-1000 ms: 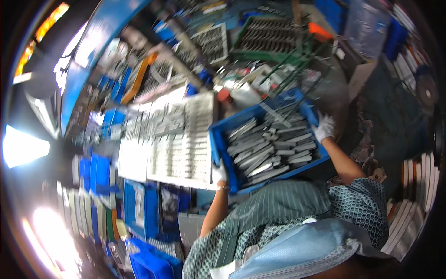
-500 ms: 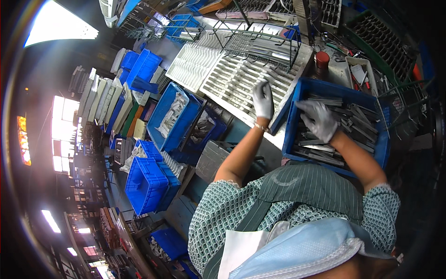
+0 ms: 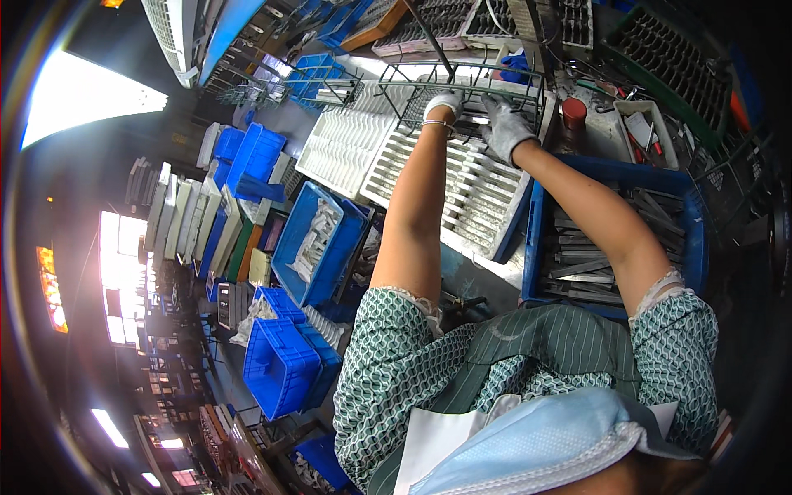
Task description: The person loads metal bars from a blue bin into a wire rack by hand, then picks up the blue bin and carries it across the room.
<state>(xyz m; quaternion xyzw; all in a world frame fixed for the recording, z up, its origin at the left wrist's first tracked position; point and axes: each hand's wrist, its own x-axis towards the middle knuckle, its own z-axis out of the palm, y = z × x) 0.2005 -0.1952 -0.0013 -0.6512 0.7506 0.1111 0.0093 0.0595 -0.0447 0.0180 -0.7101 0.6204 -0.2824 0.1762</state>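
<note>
Both my hands wear pale gloves and reach far out over the table to a green wire rack (image 3: 528, 82). My left hand (image 3: 443, 104) is at the rack's near side; its fingers bend away out of sight, so its grip is hidden. To its right, my right hand (image 3: 506, 134) has fingers stretched apart, close to thin grey metal strips (image 3: 472, 111) lying in the rack. Below the hands lies a white ridged tray (image 3: 450, 177) with parallel slots. Under my right forearm, a blue bin (image 3: 532, 247) holds many loose metal strips (image 3: 582, 260).
A second white ridged tray (image 3: 342, 153) adjoins on the left. To the right stand a red-capped bottle (image 3: 573, 111) and a white box of tools (image 3: 664, 124). A green slotted tray (image 3: 672, 70) lies at the far right. Blue crates (image 3: 280, 367) are stacked at the left.
Both hands have moved forward, away from me, to the wire rack. The right hand has left the blue bin; the left has left the middle of the ridged tray. The view has shifted slightly.
</note>
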